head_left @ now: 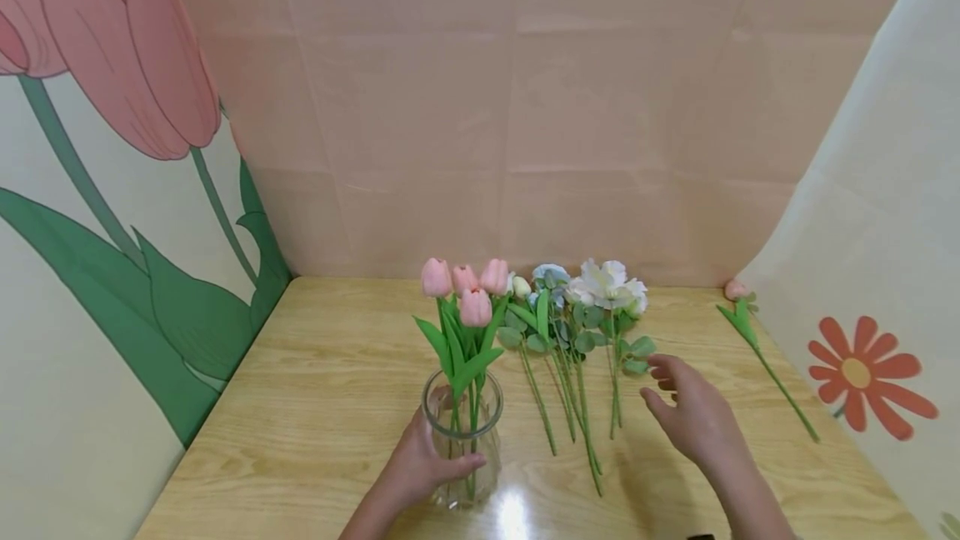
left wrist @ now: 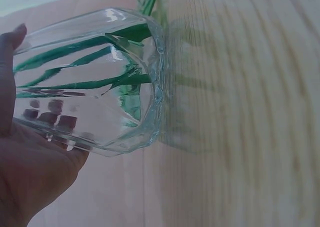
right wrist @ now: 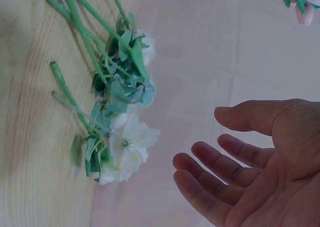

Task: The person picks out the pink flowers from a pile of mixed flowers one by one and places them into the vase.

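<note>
My left hand (head_left: 425, 458) grips a clear glass vase (head_left: 480, 440) around its side, thumb across the front. In the left wrist view the vase (left wrist: 110, 77) stands with its faceted base at the wooden tabletop, and green stems show through the glass. Several pink tulips (head_left: 476, 307) with green leaves rise from its mouth. To the right, my right hand (head_left: 693, 419) hovers over the table with relaxed, slightly bent fingers and nothing in them. Nearest to it lie white flowers (head_left: 606, 283), seen also as a white bloom (right wrist: 129, 144) in the right wrist view.
Beside the vase lie blue flowers (head_left: 551, 275) and a pale bud (head_left: 521, 287), their green stems (head_left: 588, 440) pointing towards me. A single pink tulip (head_left: 738, 319) lies at the table's right edge. A pink cloth backdrop (head_left: 510, 107) hangs behind the wooden table (head_left: 315, 407).
</note>
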`<action>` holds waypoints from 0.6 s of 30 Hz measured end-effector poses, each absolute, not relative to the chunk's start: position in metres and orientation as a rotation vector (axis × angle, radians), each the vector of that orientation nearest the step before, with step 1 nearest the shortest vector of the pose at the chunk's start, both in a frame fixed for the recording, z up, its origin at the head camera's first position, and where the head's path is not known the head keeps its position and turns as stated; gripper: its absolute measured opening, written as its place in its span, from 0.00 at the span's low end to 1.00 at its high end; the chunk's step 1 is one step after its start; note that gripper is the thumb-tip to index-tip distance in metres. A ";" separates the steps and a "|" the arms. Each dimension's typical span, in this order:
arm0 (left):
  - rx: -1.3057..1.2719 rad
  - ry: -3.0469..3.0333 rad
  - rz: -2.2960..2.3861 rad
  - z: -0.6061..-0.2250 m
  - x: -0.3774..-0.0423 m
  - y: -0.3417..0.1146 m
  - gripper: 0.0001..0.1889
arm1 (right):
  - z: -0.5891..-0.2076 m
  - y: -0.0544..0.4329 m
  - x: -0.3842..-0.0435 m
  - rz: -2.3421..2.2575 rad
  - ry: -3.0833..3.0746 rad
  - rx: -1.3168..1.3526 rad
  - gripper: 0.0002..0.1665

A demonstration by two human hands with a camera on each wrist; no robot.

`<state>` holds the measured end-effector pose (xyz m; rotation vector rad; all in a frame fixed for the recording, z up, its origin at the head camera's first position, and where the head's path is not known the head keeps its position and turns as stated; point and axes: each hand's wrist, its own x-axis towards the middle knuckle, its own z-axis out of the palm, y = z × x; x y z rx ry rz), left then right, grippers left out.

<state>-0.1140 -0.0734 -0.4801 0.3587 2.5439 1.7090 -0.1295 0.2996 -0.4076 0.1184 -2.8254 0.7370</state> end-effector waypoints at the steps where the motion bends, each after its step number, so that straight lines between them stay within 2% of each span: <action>1: 0.360 2.544 1.709 -0.480 -0.114 -0.073 0.52 | -0.408 0.302 -0.130 0.735 -2.830 0.114 0.27; 18: 0.352 2.535 1.715 -0.478 -0.114 -0.073 0.52 | -0.419 0.337 -0.137 0.726 -2.866 0.014 0.27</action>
